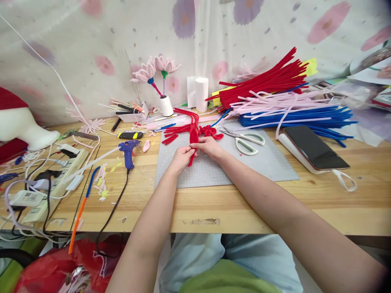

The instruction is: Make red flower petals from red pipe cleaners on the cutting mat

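Between my two hands is a petal-shaped piece of red pipe cleaner (194, 136), its loose ends pointing down toward me. My left hand (183, 158) pinches it low on the left, while the fingers of my right hand (208, 147) close on it from the right. Beneath them lies a grey cutting mat (262, 167). More red pipe cleaners (180, 129) rest on the mat just beyond my left hand, and looped red pieces (210, 131) sit behind my right. Scissors (244, 140) with pale handles lie to the right, blades pointing left.
Bundles of red (262, 87), pink and blue pipe cleaners (296, 120) lie at the back right, with a phone (316, 147) in front. Pink flowers (155, 71) stand in a white holder (166, 106). A blue glue gun (128, 154) and a cabled power strip (58, 185) are on the left.
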`<move>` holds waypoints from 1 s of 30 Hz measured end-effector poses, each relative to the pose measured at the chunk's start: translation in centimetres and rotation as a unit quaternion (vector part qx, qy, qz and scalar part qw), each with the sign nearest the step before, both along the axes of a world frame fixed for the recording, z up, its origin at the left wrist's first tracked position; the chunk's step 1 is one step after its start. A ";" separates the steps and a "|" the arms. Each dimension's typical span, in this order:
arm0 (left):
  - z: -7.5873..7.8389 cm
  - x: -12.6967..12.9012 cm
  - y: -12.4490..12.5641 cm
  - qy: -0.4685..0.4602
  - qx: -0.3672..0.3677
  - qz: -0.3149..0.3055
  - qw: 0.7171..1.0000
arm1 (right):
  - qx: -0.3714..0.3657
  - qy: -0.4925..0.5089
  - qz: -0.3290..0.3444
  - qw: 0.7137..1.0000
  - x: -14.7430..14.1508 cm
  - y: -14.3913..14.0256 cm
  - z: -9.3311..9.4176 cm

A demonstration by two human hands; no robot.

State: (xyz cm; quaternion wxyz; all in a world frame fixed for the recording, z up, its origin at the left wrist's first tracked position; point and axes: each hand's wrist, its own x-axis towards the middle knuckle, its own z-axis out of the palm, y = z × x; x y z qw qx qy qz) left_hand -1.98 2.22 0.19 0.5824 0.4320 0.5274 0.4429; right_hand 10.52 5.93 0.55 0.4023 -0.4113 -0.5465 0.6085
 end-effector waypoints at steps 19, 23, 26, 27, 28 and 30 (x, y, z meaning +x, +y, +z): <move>-0.2 -0.3 -0.1 0.020 0.086 -0.135 0.987 | -0.079 0.081 0.102 0.988 1.4 1.1 -0.2; -1.3 0.1 0.3 0.064 0.130 -0.085 0.986 | -0.093 0.091 0.081 0.988 1.3 1.1 0.0; -1.4 0.3 0.4 0.054 0.124 -0.086 0.987 | -0.111 0.097 0.084 0.986 1.3 1.2 0.1; -1.4 0.3 0.4 0.051 0.121 -0.087 0.987 | -0.114 0.098 0.086 0.985 1.2 1.3 0.1; -1.4 0.3 0.4 0.056 0.122 -0.083 0.987 | -0.116 0.099 0.086 0.985 1.2 1.4 0.0; -1.5 0.4 0.4 0.080 0.127 -0.057 0.987 | -0.116 0.102 0.080 0.985 1.1 1.4 -0.1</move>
